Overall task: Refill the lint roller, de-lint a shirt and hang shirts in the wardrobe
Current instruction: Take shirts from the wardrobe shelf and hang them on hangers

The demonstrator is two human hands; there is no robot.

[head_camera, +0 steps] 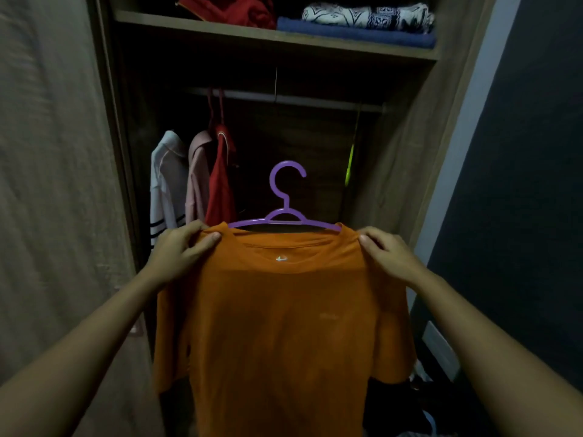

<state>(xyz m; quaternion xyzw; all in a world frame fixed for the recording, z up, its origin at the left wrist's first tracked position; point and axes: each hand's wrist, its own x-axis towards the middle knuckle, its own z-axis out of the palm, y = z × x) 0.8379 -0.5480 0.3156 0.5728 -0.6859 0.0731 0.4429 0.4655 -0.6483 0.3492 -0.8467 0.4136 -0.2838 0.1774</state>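
Note:
An orange T-shirt (284,326) hangs on a purple plastic hanger (285,197) in front of the open wardrobe. My left hand (179,250) pinches the shirt's left shoulder and my right hand (388,253) pinches its right shoulder, holding it up flat and facing me. The hanger's hook stands upright, well below the wardrobe rail (284,97). No lint roller is in view.
On the rail's left end hang a white shirt (165,181), a pink shirt (197,178) and a red garment (220,181). The shelf (252,31) above holds folded clothes. The wardrobe door (53,184) stands open at left; a dark wall is at right.

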